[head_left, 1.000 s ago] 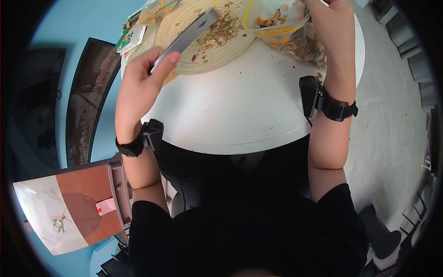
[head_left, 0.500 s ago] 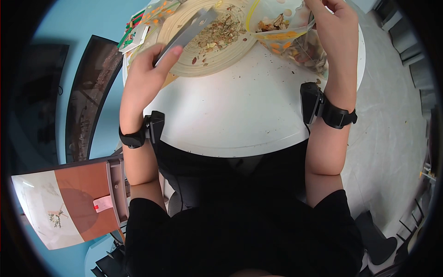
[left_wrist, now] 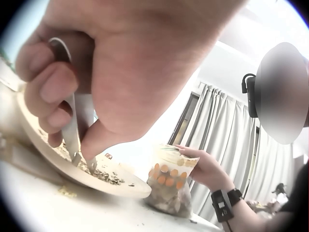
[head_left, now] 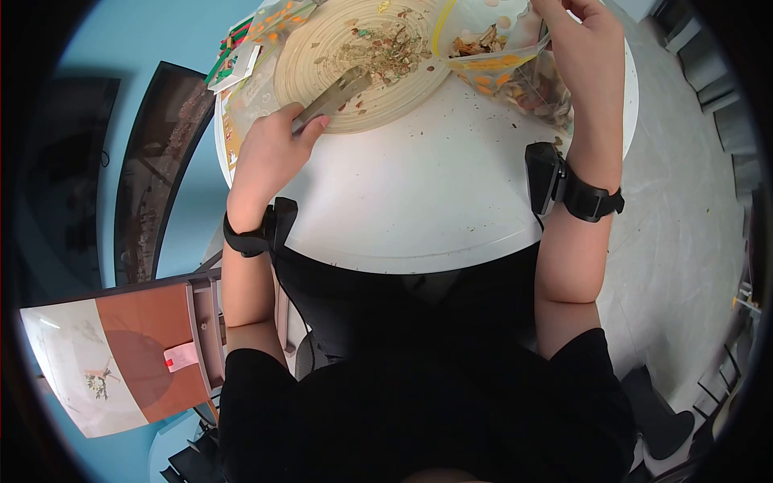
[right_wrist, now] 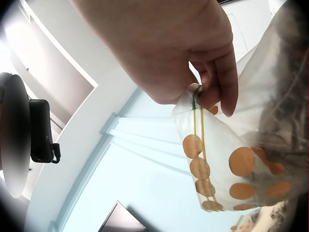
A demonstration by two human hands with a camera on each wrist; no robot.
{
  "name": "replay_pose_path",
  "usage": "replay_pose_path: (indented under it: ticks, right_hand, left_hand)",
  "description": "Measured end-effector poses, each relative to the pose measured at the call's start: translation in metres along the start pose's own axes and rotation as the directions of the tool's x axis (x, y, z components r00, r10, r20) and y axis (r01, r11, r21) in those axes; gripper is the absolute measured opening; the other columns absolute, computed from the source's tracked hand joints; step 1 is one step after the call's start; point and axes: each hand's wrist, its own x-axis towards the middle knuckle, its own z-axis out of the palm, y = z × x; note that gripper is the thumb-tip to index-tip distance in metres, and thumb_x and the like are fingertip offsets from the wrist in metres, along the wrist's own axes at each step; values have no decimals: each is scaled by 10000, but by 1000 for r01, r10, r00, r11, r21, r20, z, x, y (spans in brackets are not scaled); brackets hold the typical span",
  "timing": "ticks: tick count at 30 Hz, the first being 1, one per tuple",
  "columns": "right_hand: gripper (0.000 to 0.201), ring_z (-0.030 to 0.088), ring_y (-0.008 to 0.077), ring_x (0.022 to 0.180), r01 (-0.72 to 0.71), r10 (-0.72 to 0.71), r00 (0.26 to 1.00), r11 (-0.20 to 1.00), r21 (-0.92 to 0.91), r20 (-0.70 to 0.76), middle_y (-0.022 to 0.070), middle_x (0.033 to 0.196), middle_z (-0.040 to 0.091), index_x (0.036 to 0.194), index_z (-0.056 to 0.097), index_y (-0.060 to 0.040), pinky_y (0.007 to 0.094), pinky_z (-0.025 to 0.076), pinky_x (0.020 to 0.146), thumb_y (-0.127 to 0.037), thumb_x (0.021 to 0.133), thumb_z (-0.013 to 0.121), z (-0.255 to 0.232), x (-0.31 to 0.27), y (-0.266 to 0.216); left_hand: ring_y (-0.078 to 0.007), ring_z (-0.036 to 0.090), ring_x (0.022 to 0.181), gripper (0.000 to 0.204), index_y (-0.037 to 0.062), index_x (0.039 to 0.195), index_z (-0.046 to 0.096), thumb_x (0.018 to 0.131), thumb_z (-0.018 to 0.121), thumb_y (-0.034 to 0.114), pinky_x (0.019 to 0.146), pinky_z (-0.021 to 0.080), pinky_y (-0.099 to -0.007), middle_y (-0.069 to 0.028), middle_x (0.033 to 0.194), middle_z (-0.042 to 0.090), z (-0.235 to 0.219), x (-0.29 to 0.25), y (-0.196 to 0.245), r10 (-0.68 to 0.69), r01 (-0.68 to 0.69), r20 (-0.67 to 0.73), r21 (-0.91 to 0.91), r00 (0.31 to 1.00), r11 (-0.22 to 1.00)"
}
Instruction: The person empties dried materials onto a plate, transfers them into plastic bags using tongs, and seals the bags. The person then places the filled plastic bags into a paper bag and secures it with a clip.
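My left hand [head_left: 274,153] holds metal tongs [head_left: 330,100] over the near left part of a round, ridged wooden plate [head_left: 415,95]. Dried, crumbly bits [head_left: 394,55] are scattered across the plate's middle. In the left wrist view the two tips of the tongs [left_wrist: 72,126] point down among the bits, a small gap between them. At the right, my right hand [head_left: 584,60] pinches the top edge of a clear zip bag [head_left: 515,84] with orange dots. Its mouth gapes, and dried pieces fill the lower part. The right wrist view shows fingers and thumb at the bag's zip [right_wrist: 194,104].
Left of the plate lie another orange-dotted bag [head_left: 278,22] and a white box with green and red items [head_left: 235,64]. Crumbs dot the white round table [head_left: 403,193]. A drawer unit with a pink tag [head_left: 181,357] stands at the lower left.
My left hand has moved right, and the tongs have swung down from above the plate to the near edge of the bits. The right hand stays at the bag with little movement.
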Motion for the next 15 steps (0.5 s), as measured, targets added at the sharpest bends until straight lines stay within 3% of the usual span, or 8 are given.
replay_pose_path:
  ticks: [4,7,13,15]
  right_hand:
    - [273,646,122,834,12,-12,1000,1000,-3,5,72,965,715,1177,726,62,249,507,726,-100,973,644,1,2,3]
    - [276,648,128,840,54,-54,998,999,-8,22,75,964,716,1177,725,63,256,511,734,-104,974,642,-2,5,14]
    - [281,650,132,844,10,-10,1000,999,-31,2,74,963,715,1179,728,58,259,511,743,-113,973,642,-1,0,-1]
    - [282,648,129,840,-5,5,1000,999,-49,-1,69,959,713,1180,730,55,257,509,740,-114,973,642,-1,-2,-5]
  left_hand:
    - [-317,632,636,410,-55,941,690,980,684,353,636,482,-390,-213,715,656,5,1,-9,42,-42,-32,-12,999,999]
    - [-271,552,585,411,-59,909,675,985,683,345,610,456,-377,-188,672,623,4,2,-8,15,-16,-28,-39,999,999]
    - [-168,379,583,424,-58,876,646,983,696,349,556,365,-349,-88,608,459,-1,1,-14,-15,12,-29,-107,999,994]
    - [-242,441,574,426,-54,874,655,975,696,358,579,407,-375,-148,620,511,-10,-1,-13,-57,54,-22,-107,998,993]
